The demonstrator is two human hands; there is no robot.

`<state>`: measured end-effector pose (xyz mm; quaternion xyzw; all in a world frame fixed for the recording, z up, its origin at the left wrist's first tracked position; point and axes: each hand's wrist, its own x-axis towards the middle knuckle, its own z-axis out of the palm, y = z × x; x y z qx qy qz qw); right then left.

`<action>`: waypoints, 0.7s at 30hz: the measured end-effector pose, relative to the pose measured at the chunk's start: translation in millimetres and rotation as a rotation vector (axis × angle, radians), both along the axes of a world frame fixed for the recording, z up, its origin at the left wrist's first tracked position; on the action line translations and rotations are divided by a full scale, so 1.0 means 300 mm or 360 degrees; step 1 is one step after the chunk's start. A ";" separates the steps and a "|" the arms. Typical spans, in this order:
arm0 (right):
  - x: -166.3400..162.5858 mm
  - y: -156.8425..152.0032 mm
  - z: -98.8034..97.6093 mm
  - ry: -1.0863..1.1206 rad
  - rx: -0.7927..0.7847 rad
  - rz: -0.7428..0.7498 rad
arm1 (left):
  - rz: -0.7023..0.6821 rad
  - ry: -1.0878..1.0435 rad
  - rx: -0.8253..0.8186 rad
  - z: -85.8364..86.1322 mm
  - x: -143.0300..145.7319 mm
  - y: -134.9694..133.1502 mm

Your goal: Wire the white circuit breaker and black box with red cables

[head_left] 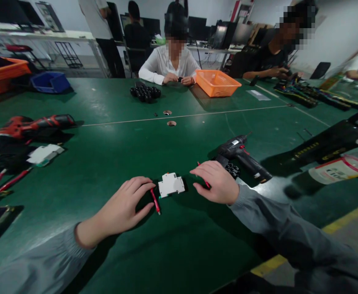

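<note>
A white miniature circuit breaker (171, 185) lies flat on the green table between my hands. My left hand (125, 206) is to its left, fingers curved and thumb apart. A short red wire (155, 202) with a metal end lies beside its fingertips; whether they touch it I cannot tell. My right hand (216, 182) is right of the breaker, with thumb and fingers apart. Behind its fingers shows another red piece (207, 183), partly hidden, apparently not gripped. Just beyond that hand lies a black power screwdriver (243, 157) beside small black parts (232, 169).
At left are a red-black drill (22, 130), another white breaker (45, 154) and red cables (15, 179). Bottles (340, 169) stand or lie at right. Farther back are black round parts (145, 92), an orange basket (218, 83), a blue bin (50, 82) and co-workers (166, 65).
</note>
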<state>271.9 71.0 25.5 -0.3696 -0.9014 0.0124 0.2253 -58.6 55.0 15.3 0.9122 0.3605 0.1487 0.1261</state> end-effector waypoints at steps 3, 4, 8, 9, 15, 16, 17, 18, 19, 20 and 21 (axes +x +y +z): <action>0.017 0.010 -0.004 -0.0032 -0.0019 -0.0064 | -0.0039 -0.0026 0.0015 0.001 0.004 0.000; 0.016 0.010 -0.007 -0.0025 -0.0033 -0.0044 | -0.0054 -0.0032 0.0023 0.000 0.005 0.000; -0.006 -0.002 -0.022 -0.0062 -0.0116 0.0198 | -0.0100 -0.0031 0.0058 -0.008 0.007 -0.001; -0.013 -0.006 -0.023 -0.0111 -0.0150 0.0271 | -0.0105 -0.0023 0.0058 -0.010 0.007 -0.001; -0.014 -0.019 -0.004 -0.0216 -0.0318 0.0395 | -0.0058 0.0018 0.0047 -0.010 0.010 0.001; -0.007 -0.018 -0.001 -0.0193 -0.0331 0.0388 | -0.0042 0.0017 0.0044 -0.009 0.011 0.001; 0.000 -0.016 0.001 -0.0161 -0.0334 0.0376 | -0.0028 0.0015 0.0041 -0.008 0.011 0.001; 0.006 -0.014 0.001 -0.0123 -0.0327 0.0361 | -0.0019 0.0011 0.0039 -0.008 0.012 0.000; 0.009 -0.012 -0.001 -0.0085 -0.0313 0.0345 | -0.0012 0.0008 0.0035 -0.008 0.013 0.000; 0.011 -0.010 -0.004 -0.0053 -0.0292 0.0331 | -0.0008 0.0005 0.0032 -0.008 0.013 0.000; 0.012 -0.009 -0.007 -0.0032 -0.0261 0.0321 | -0.0005 0.0004 0.0030 -0.008 0.013 0.000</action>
